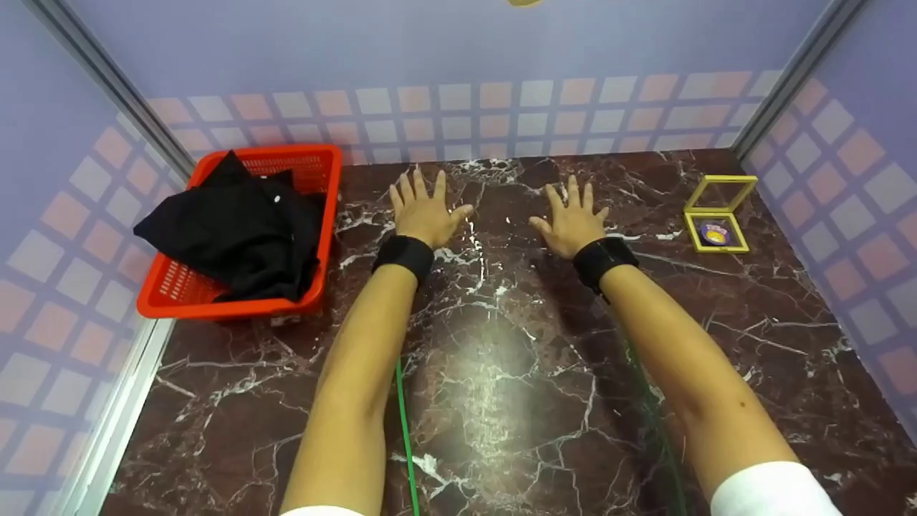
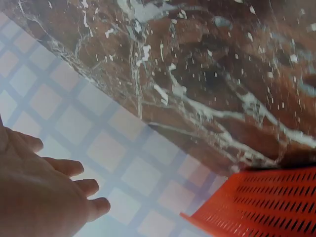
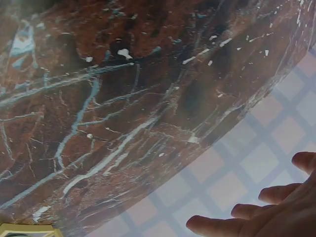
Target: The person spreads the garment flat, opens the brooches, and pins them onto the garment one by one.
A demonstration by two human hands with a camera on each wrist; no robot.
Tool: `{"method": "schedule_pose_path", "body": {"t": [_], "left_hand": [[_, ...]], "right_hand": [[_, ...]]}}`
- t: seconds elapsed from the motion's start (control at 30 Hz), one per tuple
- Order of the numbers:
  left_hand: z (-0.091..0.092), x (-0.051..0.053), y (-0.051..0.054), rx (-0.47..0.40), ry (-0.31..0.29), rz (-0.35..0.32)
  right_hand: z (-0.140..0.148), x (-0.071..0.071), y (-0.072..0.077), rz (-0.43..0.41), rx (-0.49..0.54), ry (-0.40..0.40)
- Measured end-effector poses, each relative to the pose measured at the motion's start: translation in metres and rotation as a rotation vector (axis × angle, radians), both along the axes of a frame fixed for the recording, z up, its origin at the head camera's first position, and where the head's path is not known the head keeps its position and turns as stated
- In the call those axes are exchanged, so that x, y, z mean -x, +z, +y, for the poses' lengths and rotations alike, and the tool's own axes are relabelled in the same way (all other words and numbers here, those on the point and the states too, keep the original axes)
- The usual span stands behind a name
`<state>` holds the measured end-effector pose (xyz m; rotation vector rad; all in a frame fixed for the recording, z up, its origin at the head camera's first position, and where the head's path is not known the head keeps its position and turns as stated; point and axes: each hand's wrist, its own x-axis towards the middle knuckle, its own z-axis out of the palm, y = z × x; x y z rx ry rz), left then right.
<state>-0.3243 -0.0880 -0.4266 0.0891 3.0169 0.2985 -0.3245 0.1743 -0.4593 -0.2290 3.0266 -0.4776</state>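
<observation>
Black bands (image 1: 403, 256) circle both wrists in the head view, where the left hand (image 1: 426, 216) and right hand (image 1: 574, 223) reach over a brown marbled surface (image 1: 494, 401), palms down, fingers and thumbs spread. Left of the left hand, apart from it, stands a red basket (image 1: 233, 309) heaped with black cloth (image 1: 236, 229). Right of the right hand, well apart, a yellow case (image 1: 722, 249) lies hinged open, a purple-and-yellow disc (image 1: 715, 233) inside. Left wrist view: fingers extended and parted, part of the basket also in sight. Right wrist view: fingers likewise parted, the case's edge showing.
</observation>
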Motion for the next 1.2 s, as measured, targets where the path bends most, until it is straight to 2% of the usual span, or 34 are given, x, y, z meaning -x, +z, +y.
{"method": "schedule_pose_path", "body": {"t": [0.17,0.37,0.53,0.7,0.83,0.93,1.03,1.2], "left_hand": [[-0.013,0.003,0.012,0.028,-0.012,0.053],[-0.04,0.011,0.035,0.091,-0.011,0.08],[-0.081,0.016,0.052,0.128,0.028,0.108],[-0.133,0.014,0.061,0.132,0.099,0.097],[-0.174,0.008,0.064,0.113,0.159,0.058],[-0.203,0.004,0.062,0.119,0.202,0.034],[-0.229,-0.002,0.056,0.119,0.238,-0.001],[-0.256,-0.016,0.041,0.091,0.244,-0.042]], "right_hand": [[0.002,0.001,-0.004,-0.007,-0.019,0.005],[0.004,-0.003,-0.005,-0.019,-0.014,0.005],[0.006,-0.009,-0.007,0.008,-0.029,0.015],[0.012,-0.017,-0.013,0.002,-0.033,0.021],[0.019,-0.023,-0.017,-0.005,-0.042,0.005],[0.024,-0.025,-0.018,0.0,-0.056,-0.002],[0.027,-0.029,-0.019,0.003,-0.059,-0.001],[0.029,-0.037,-0.019,-0.01,-0.06,0.01]]}}
